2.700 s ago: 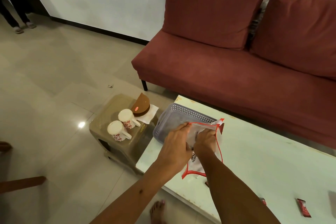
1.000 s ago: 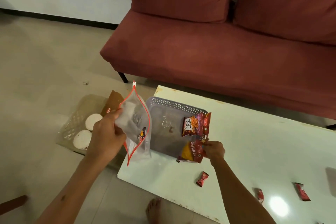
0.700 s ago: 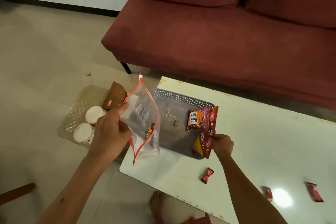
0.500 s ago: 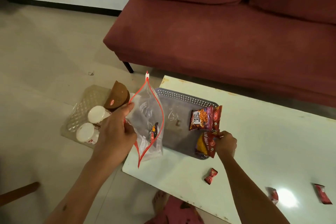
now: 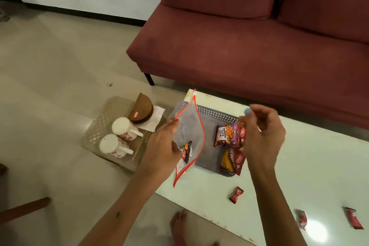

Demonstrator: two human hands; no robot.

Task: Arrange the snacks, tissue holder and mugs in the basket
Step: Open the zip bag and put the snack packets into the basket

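A grey perforated basket sits at the left end of the white table. Two red snack packets lie inside it, a Tasty Nuts packet and a second packet below it. My left hand grips a clear zip bag with red edges, one dark snack still inside. My right hand hovers over the basket's right side, fingers apart and holding nothing. Two white mugs and a brown tissue holder stand on a low stool to the left.
Three small red candies lie on the table, one near the front edge and two at the right. A red sofa stands behind the table. My bare foot is on the floor below.
My right hand let go of the lower snack packet, left it in the basket and rose with fingers spread. The left hand keeps holding the zip bag.
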